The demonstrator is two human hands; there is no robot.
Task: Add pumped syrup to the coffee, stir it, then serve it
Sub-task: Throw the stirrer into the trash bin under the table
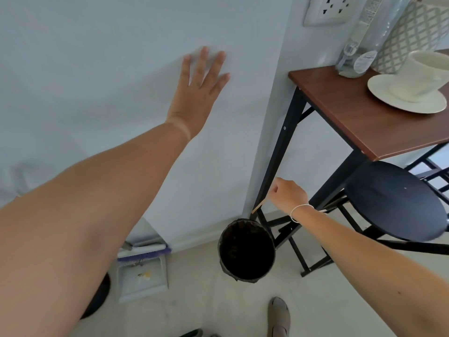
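Observation:
My left hand [199,91] is spread flat against the white wall, fingers apart, holding nothing. Lower down, my right hand [288,194] is closed on a thin wooden stir stick [258,207] that points down toward a black waste bin [246,250] on the floor. A white cup [422,71] stands on a white saucer [393,98] at the upper right, on a brown table [359,127]. What the cup holds is hidden. A clear bottle [364,40] stands behind the cup.
A black round stool [396,200] sits under the table among its black legs. A dustpan and brush [142,271] lean at the wall's base on the left. A wall socket [328,9] is above the table. My shoe [279,317] is on the pale floor.

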